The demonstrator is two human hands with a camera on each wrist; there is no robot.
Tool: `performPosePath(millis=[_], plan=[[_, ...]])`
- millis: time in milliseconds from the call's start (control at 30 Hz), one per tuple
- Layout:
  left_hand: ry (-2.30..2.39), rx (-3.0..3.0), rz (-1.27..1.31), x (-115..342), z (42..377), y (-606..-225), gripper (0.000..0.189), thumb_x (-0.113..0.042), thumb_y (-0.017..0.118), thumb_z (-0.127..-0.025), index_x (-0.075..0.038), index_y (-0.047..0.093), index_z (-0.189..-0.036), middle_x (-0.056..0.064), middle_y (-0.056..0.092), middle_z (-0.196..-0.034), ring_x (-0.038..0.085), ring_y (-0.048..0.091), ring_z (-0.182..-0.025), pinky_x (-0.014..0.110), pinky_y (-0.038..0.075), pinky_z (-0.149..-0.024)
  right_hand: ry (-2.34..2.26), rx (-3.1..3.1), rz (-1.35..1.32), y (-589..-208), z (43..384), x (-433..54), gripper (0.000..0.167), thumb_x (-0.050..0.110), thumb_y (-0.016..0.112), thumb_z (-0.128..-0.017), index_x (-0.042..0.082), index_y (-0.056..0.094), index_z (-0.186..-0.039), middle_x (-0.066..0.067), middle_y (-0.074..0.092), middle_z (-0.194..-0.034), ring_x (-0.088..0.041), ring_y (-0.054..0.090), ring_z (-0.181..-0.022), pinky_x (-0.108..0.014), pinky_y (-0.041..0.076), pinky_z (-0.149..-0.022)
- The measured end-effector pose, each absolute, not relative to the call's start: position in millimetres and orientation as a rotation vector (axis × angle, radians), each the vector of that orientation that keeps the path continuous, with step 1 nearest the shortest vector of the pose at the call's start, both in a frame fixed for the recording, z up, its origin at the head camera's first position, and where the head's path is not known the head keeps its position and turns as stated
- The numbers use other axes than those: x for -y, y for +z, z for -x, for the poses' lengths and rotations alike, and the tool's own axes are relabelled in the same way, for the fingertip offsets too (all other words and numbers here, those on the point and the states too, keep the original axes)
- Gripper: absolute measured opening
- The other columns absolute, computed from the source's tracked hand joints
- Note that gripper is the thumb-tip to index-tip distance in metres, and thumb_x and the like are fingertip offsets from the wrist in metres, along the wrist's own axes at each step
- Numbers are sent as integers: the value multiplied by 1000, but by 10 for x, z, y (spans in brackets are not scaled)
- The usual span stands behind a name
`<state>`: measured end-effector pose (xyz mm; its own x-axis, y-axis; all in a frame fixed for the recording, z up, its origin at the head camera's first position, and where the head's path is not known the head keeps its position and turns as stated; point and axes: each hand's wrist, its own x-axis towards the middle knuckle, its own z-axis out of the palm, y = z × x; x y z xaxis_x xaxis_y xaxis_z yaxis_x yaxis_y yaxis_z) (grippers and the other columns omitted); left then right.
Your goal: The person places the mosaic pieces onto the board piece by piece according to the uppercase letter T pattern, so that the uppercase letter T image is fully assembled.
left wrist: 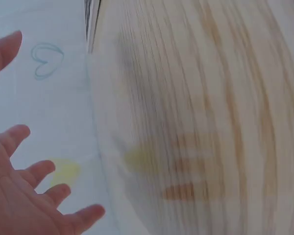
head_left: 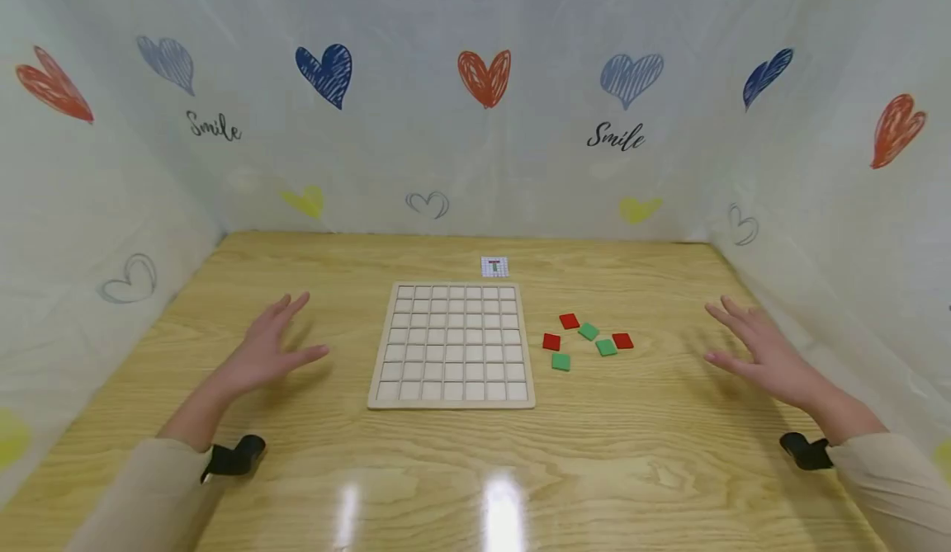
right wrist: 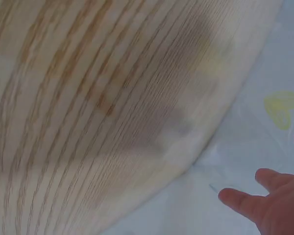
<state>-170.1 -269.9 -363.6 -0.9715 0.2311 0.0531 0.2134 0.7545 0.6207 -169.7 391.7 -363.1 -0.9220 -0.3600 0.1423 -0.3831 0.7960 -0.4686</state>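
Both hands hover over the wooden table, holding nothing. The left hand (head_left: 263, 350) is at the left with fingers spread, some way left of a pale wooden grid board (head_left: 451, 403). In the left wrist view the left hand (left wrist: 24, 196) shows its spread fingers. On the right side, the right hand (head_left: 768, 360) also has its fingers extended, apart from the tiles. Several small square tiles lie loose between board and right hand, among them a red tile (head_left: 622, 341) and a green tile (head_left: 560, 362). The board's squares hold no tiles. Fingers of the right hand (right wrist: 279, 200) appear in the right wrist view.
A small card (head_left: 494, 267) with a T-shaped red and green pattern lies behind the board. White sheeting (head_left: 416, 148) printed with hearts and "Smile" walls off the back and both sides of the wooden table (head_left: 631, 453). A black wrist camera (head_left: 236, 456) sits by the left sleeve.
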Motion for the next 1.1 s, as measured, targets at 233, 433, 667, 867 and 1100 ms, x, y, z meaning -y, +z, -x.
performPosePath(millis=[233, 433, 667, 867, 1100], plan=[[1305, -2715, -301, 2526, 1722, -3691, 87, -34, 66, -87, -3, 13, -149, 28, 13, -148, 51, 16, -130, 63, 26, -96, 881, 2921, -640, -3663, 1731, -3834, 74, 20, 65, -88, 8, 23, -148, -19, 5, -152, -48, 5, -133, -73, 16, -88], [1374, -2646, -274, 2385, 1744, -3705, 80, -31, 66, -88, -3, 21, -147, 28, 24, -144, 47, 28, -128, 59, 33, -94, 910, 2898, -681, -3716, 1783, -3768, 70, 18, 67, -87, 2, 30, -144, -26, 11, -149, -51, 10, -131, -72, 18, -88], [1461, -2550, -235, 2271, 1796, -3746, 71, -24, 67, -87, 1, 29, -142, 29, 33, -138, 46, 35, -124, 49, 41, -92, 893, 2863, -737, -3737, 1805, -3690, 56, 14, 70, -84, -5, 45, -131, -32, 20, -144, -56, 19, -126, -71, 24, -84], [1543, -2424, -130, 2178, 1841, -3779, 67, -17, 67, -87, 5, 32, -140, 31, 34, -136, 44, 41, -120, 36, 49, -84, 916, 2827, -792, -3764, 1828, -3638, 50, 8, 71, -81, -6, 50, -125, -33, 30, -139, -55, 26, -122, -68, 27, -84], [1527, -2384, -128, 2107, 1851, -3806, 64, -13, 67, -87, 6, 34, -138, 30, 44, -127, 30, 56, -102, 36, 51, -78, 843, 2833, -803, -3776, 1859, -3557, 47, 9, 72, -81, 0, 54, -123, -26, 41, -134, -47, 37, -119, -34, 35, -92]])
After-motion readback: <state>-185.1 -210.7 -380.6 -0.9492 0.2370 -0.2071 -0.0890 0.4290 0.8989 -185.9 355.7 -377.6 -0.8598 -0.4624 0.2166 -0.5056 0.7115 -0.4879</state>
